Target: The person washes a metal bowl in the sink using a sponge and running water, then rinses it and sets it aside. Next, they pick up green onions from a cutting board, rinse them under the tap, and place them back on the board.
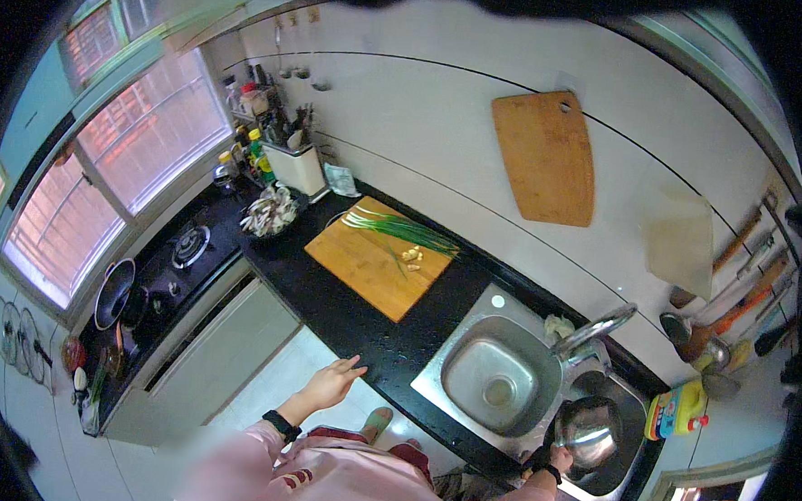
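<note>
My left hand (pixel 331 383), a black band on its wrist, hangs with fingers apart near the counter's front edge, holding nothing. At the right sink basin (pixel 635 460), my right hand (pixel 560 457) has its fingers curled at the near edge of a shiny metal vessel (pixel 589 430); its exact hold is hard to see. The left sink basin (pixel 489 377) holds nothing visible, and the faucet (pixel 594 329) rises behind the two basins. On the counter, a wooden cutting board (pixel 366 269) bears green onions (pixel 402 229) and peeled garlic cloves (pixel 411 254).
A bowl of mushrooms (pixel 270 211) stands left of the board, near bottles and a white utensil holder (pixel 296 170). The gas stove (pixel 190 246) with a wok (pixel 114 295) is at left. A yellow detergent jug (pixel 675 409) stands right of the sink; utensils hang above.
</note>
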A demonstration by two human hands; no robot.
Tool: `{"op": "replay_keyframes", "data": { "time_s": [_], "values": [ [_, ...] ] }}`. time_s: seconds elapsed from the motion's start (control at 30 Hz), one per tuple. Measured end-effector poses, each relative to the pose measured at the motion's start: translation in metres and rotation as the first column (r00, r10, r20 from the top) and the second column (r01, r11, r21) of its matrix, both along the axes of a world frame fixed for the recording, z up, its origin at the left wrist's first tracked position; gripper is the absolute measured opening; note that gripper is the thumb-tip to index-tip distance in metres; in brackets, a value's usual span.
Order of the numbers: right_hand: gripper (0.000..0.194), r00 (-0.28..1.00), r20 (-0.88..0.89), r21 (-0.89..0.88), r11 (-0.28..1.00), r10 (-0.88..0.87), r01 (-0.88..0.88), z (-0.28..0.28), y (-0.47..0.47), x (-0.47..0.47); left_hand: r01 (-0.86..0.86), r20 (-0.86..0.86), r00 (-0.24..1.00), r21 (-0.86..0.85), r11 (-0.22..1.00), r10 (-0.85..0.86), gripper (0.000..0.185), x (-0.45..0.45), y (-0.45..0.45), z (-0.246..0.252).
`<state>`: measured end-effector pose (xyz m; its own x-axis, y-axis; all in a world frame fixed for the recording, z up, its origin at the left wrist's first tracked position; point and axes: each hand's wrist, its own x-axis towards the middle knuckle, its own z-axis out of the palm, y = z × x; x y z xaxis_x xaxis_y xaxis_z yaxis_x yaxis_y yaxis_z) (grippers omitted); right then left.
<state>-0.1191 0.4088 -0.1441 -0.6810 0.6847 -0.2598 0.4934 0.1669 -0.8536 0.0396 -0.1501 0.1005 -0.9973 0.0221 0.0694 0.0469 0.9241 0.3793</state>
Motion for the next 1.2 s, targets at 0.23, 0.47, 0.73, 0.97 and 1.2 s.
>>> {"op": "replay_keyframes", "data": {
  "time_s": [0.23,0.47,0.73,0.97,1.2],
  "values": [
    [0.026,0.972,-0.063,0.09,0.971,0.226,-0.22,0.007,0.012,-0.005,-0.093,0.08,0.993,0.005,0.996,0.093,0.036,0.027,-0.017,-0.016],
    [0.016,0.811,-0.505,0.007,0.941,0.297,-0.34,0.004,0.013,-0.006,-0.182,0.115,0.977,0.003,0.983,0.18,0.035,0.058,-0.045,-0.035],
    [0.032,0.86,-0.175,0.244,0.867,0.48,-0.435,0.093,-0.143,-0.01,-0.307,0.135,0.944,0.021,0.952,0.301,0.032,0.072,-0.105,-0.042],
    [0.05,0.096,0.348,0.644,-0.163,0.933,-0.748,0.128,-0.466,0.093,-0.31,0.116,0.946,0.061,0.949,0.302,0.031,0.1,-0.173,-0.046],
    [0.048,0.001,0.399,0.754,-0.327,0.917,-0.569,0.154,-0.54,0.095,-0.431,0.203,0.889,0.065,0.9,0.411,0.031,0.148,-0.238,-0.056]
  ]
}}
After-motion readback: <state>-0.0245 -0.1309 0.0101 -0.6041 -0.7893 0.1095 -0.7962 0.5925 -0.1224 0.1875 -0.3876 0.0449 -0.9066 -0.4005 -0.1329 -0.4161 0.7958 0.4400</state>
